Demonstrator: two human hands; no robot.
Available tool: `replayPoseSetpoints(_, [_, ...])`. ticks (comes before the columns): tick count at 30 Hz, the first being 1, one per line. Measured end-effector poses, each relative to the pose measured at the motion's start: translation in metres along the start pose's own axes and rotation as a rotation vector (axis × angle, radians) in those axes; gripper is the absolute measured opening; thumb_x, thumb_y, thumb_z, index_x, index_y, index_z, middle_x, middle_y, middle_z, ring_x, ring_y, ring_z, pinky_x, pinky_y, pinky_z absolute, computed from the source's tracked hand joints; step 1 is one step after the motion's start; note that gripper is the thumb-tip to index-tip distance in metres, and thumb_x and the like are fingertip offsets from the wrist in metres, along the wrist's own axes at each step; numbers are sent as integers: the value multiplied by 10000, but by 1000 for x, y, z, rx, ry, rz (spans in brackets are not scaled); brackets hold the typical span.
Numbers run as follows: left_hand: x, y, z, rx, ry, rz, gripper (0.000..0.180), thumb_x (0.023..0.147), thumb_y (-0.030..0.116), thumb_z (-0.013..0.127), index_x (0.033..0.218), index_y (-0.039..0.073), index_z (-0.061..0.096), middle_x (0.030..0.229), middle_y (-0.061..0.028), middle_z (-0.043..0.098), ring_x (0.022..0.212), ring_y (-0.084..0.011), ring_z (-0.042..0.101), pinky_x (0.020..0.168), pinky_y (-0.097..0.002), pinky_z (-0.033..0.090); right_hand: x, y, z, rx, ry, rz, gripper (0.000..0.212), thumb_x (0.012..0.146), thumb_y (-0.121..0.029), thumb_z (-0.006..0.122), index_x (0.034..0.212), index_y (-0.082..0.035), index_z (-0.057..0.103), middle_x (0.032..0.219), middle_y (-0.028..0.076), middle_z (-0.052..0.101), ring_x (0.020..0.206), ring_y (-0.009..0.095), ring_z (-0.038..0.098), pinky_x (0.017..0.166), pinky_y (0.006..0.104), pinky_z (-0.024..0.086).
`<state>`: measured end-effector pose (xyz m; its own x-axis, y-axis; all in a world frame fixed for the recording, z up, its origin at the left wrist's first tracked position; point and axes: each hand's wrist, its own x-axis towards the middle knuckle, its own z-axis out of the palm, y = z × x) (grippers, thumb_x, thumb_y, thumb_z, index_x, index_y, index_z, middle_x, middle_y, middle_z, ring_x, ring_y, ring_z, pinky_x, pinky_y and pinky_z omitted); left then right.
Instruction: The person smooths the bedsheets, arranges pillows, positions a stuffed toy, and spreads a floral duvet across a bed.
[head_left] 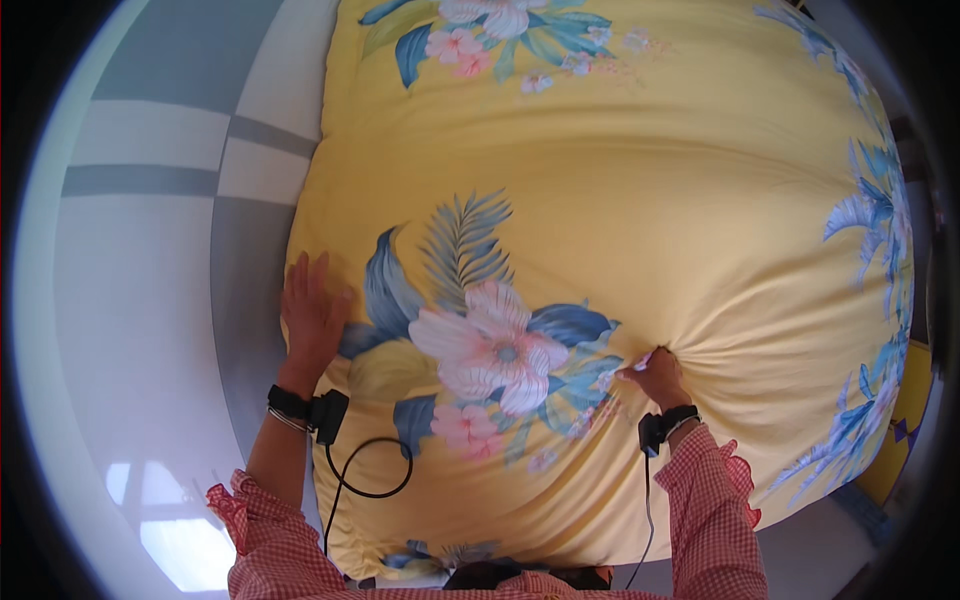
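Note:
A yellow quilt (600, 220) printed with pink flowers and blue leaves spreads across most of the head view. At its left edge lies my left hand (315, 310), fingers stretched out and resting on the cloth. My right hand (655, 378) is closed in a pinch on the quilt, right of the large pink flower. Folds fan out from that pinch toward the right and down toward the near edge. The fingertips of the right hand are partly hidden in the gathered cloth.
Along the left runs a floor (140, 280) of white and grey tiles, with bright glare at the lower left. A yellow panel (895, 430) with a purple mark stands past the right edge. Black cables (375, 493) hang from the bands on both my wrists.

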<state>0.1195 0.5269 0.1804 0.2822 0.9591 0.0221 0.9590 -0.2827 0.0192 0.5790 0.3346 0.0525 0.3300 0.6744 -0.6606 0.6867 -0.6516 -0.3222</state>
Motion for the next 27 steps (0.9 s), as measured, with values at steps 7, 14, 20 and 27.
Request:
replayPoseSetpoints(7, [-62,-33,36,-479,-158,-405,557,925,394,337,1197,-91,370,1138,-274,474,1085,-399,423,945,-381,312,19,15,19,55,37,-138,579,515,-393,799,908,-14,606,886,123,638,842,263,606,760,345,456])
replayPoseSetpoints(14, [-102,-19,13,-203,83,-34,494,878,318,465,1212,-33,367,1152,-278,442,1052,-424,422,912,-414,343,32,36,32,459,-61,-351,437,601,-304,795,795,-3,544,744,48,594,671,130,552,612,264,448])
replayPoseSetpoints(20, [-262,32,12,-116,27,44,539,877,307,456,1305,27,284,1325,-239,289,1201,-409,287,991,-450,241,-56,23,34,264,298,-658,419,698,-187,725,1029,-17,533,935,104,597,861,214,571,705,275,446])
replayPoseSetpoints(27, [-301,-17,95,-361,79,-115,537,907,330,399,1320,20,252,1328,-256,279,1218,-393,288,1009,-407,252,-321,42,203,-255,-75,-829,650,654,-259,666,1258,-248,426,1392,102,243,1281,401,171,1005,579,155])
